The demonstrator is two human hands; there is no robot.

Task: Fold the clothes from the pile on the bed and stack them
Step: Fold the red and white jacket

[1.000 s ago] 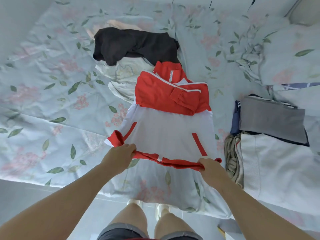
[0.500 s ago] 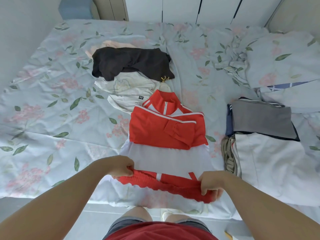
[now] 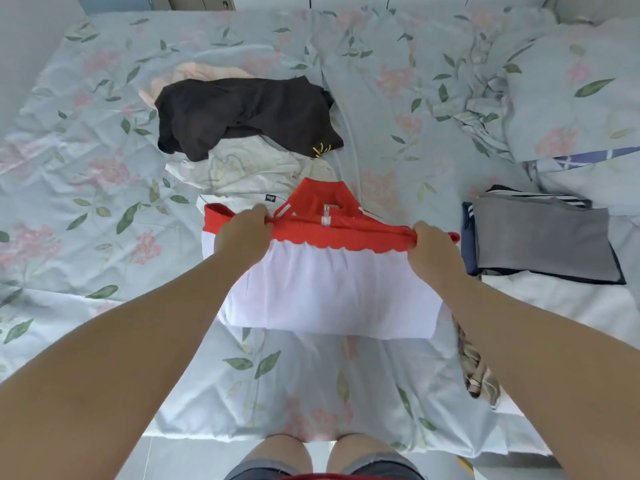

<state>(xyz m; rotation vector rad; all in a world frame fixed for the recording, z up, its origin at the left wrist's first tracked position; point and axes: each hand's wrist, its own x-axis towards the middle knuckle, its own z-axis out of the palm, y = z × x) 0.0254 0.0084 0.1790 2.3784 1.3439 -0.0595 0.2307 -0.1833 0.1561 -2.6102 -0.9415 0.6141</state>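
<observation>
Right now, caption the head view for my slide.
Folding: left hand and right hand hold the hem of the red-and-white jacket up at its collar on the floral bed.

No text is legible. A small black tag [image 3: 270, 197] on the white garment [image 3: 235, 199], at nine o'clock from the red collar [image 3: 320, 195], carries lettering too blurred to read.

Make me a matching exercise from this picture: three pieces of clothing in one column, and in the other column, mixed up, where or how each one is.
Column one:
1. red and white jacket
2. black garment
3. grey folded garment

Column two:
A. lying flat, off to the right
B. red hem gripped by the left hand and the right hand
C. crumpled, farthest from the person

Pairs: 1-B, 2-C, 3-A
</observation>
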